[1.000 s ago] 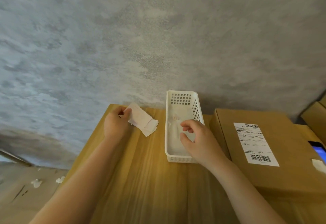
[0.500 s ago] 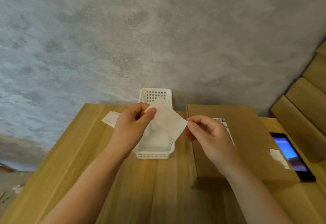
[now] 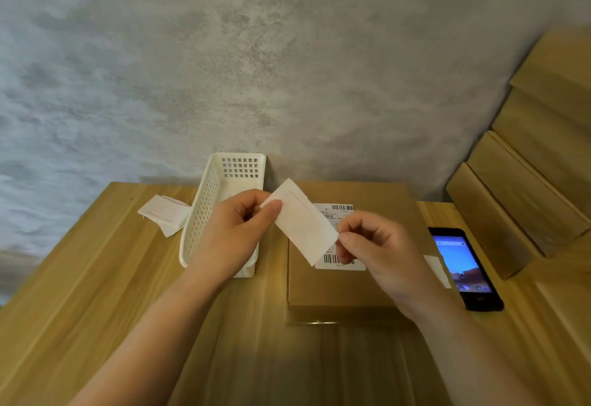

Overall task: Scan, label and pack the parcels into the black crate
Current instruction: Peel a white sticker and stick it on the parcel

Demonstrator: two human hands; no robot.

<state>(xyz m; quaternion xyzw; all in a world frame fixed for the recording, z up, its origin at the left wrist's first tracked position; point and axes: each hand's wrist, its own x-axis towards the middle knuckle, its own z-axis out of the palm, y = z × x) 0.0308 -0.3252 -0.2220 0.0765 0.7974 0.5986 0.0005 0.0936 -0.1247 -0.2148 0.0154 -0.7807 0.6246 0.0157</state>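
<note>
A white label sheet [image 3: 300, 223] with a faint red outline is held up between both hands. My left hand [image 3: 230, 236] pinches its upper left corner and my right hand [image 3: 380, 252] pinches its lower right corner. Below it lies a flat cardboard parcel [image 3: 348, 290] on the wooden table [image 3: 96, 277], carrying a white shipping label with barcodes [image 3: 342, 210] that the sheet partly hides. No black crate is in view.
A white perforated basket [image 3: 208, 207] stands left of the parcel, partly behind my left hand. Loose label sheets [image 3: 163, 213] lie left of it. A black phone with a lit screen [image 3: 463, 265] lies on the right. Several stacked cardboard boxes [image 3: 527, 181] rise at far right.
My left hand lifted one sheet from the pile at left and carried it right over the parcel. My right hand left the basket and took the sheet's other corner.
</note>
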